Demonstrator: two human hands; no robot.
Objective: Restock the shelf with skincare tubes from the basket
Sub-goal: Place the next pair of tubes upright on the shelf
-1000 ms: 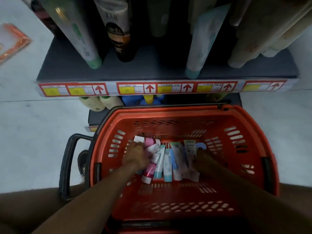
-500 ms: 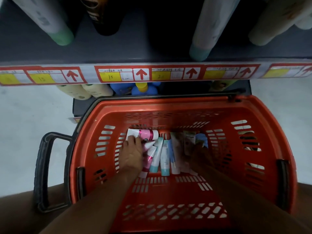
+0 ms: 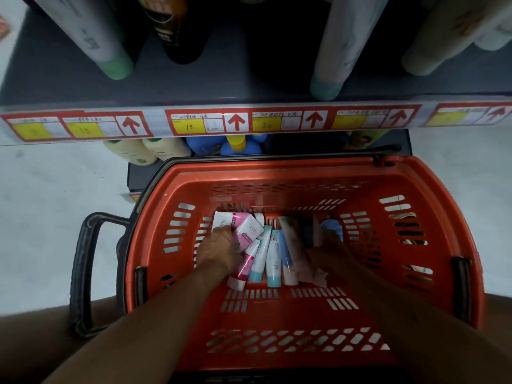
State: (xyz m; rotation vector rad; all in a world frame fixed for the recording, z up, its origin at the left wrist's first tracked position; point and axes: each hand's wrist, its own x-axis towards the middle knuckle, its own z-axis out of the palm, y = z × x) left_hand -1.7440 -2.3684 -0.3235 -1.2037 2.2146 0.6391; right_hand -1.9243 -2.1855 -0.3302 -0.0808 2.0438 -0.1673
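Skincare tubes (image 3: pixel 270 252), pink, white and teal, lie side by side on the floor of the red basket (image 3: pixel 432 195), toward its far wall. The left hand (image 3: pixel 220 252) curls onto the pink tubes; the right hand (image 3: pixel 331 249) is too shadowed to tell its grip. A dark shelf (image 3: pixel 69 87) with red-and-yellow price labels (image 3: pixel 194 124) runs above a pale floor (image 3: pixel 50 187).

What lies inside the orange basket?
Inside the orange basket, skincare tubes lie side by side: pink-and-white, teal-capped, pale ones. The left hand and right hand cover parts of several, so the count stays unclear.
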